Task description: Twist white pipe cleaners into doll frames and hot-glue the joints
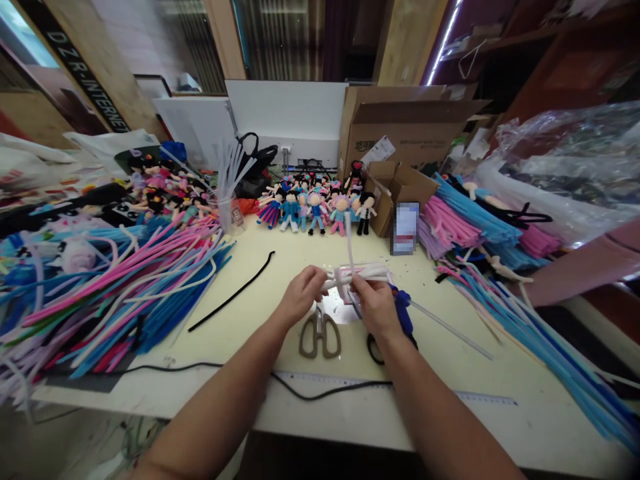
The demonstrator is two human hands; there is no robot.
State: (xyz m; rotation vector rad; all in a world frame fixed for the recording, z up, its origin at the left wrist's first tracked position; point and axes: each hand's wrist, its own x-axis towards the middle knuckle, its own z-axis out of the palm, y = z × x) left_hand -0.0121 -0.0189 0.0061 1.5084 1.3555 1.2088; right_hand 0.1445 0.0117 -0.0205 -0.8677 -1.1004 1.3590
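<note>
White fuzzy pipe cleaners [374, 271], bent into a thick piece, are held between my two hands above the table. The fingers of my left hand [303, 291] are closed at the left end of the white piece. My right hand [374, 301] pinches its middle, and one pale strip [349, 241] sticks up there. Just below lie scissors [320, 335], grey-brown handles toward me, their blades partly hidden. A blue glue gun [404, 312] rests beside my right wrist, a clear glue stick [450, 328] poking out of it.
Left, a heap of coloured pipe cleaners [125, 280] spreads near a single black pipe cleaner [233, 291]. Small dolls [316, 212] stand at the back beside cardboard boxes [400, 133] and a phone [405, 229]. More bundles [460, 223] lie right. A ruler [480, 399] and black cable [320, 397] run in front.
</note>
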